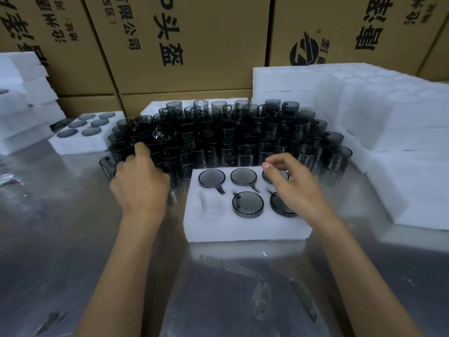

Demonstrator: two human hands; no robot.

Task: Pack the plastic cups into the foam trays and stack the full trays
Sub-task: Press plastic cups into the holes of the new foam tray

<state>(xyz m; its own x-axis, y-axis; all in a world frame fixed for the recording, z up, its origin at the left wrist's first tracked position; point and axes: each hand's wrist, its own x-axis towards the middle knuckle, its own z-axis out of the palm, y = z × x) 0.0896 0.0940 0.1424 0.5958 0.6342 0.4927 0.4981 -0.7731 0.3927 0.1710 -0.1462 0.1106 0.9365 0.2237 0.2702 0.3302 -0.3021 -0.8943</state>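
White foam makes up the tray (pixel 245 227) at the centre of the frame, lying on a shiny metal table (pixel 73 251). It has six round pockets in two rows. Five hold smoky grey plastic cups (pixel 247 204), seated bottom-up with their handles in side slots; the lower-left pocket (pixel 211 205) is bare foam. The right hand (pixel 292 188) hovers over the tray's right-hand cups, fingers loosely curled, thumb and forefinger apart, gripping nothing that I can see. The left hand (pixel 141 181) reaches into the crowd of loose cups (pixel 230 135) standing behind the tray; its fingertips are hidden among them, so whether it holds one I cannot tell. At upper left a second tray (pixel 80 142) has its visible pockets filled with cups. Stacks of foam trays (pixel 401 132) rise at right, with more foam stacked at the far left, and cardboard boxes (pixel 184 45) stand behind.
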